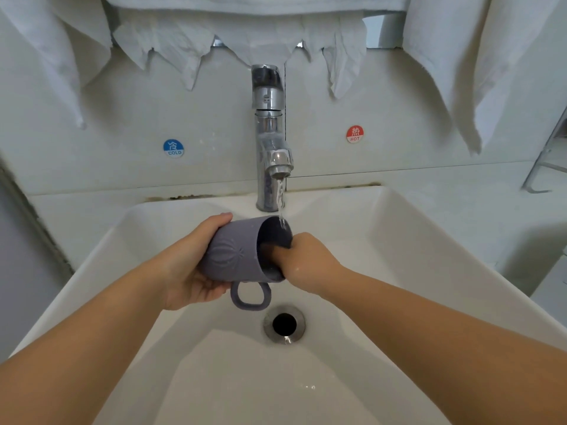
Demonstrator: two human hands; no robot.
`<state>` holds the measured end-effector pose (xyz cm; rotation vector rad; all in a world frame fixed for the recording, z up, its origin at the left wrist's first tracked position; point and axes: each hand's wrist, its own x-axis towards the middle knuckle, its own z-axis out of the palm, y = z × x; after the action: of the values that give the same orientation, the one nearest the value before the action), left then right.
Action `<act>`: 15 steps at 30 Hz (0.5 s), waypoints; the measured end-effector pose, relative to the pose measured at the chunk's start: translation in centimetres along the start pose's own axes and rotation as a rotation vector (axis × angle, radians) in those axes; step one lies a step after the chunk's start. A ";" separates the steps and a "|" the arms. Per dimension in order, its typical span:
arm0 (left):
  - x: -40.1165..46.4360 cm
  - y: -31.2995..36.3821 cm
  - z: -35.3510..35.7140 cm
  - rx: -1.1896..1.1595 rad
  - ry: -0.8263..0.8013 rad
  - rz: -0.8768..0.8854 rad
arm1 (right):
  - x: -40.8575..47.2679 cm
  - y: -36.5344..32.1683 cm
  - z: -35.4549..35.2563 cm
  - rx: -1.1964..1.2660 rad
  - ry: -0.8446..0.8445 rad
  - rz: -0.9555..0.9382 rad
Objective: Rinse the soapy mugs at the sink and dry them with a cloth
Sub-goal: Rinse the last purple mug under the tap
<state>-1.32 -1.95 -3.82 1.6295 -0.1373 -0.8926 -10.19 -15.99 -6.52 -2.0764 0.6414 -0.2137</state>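
A grey-purple mug (236, 256) with an embossed pattern lies tilted on its side over the white sink (414, 240), mouth to the right, handle hanging down. My left hand (190, 265) grips its base and body. My right hand (306, 259) has its fingers pushed inside the mug's mouth, so the fingertips are hidden. Water runs from the chrome tap (271, 139) onto the mug's rim. White cloths (445, 62) hang above on the wall.
The drain (284, 324) sits open just below the mug, with water trickling into it. Cold (173, 147) and hot (355, 134) stickers flank the tap. A metal rack (546, 167) stands at the right edge. More white towels (55, 50) hang at upper left.
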 end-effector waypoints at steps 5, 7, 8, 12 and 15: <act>0.1 0.1 -0.3 -0.025 0.031 0.001 | -0.7 -0.2 -0.4 0.161 -0.192 0.001; 0.2 -0.1 -0.3 0.007 0.032 -0.008 | -0.8 -0.3 -0.4 0.167 -0.224 0.045; 0.2 -0.2 -0.2 0.022 0.024 -0.016 | -0.6 -0.3 -0.3 0.132 -0.194 0.048; 0.2 -0.3 0.4 0.067 -0.004 -0.055 | 0.1 0.0 -0.3 -0.045 0.043 -0.029; 0.4 -0.3 0.3 0.057 0.005 -0.066 | 0.0 0.0 -0.5 0.008 0.027 -0.013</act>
<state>-1.34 -2.30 -4.26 1.6973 -0.1071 -0.9421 -10.42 -16.36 -6.27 -2.0732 0.6426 -0.2514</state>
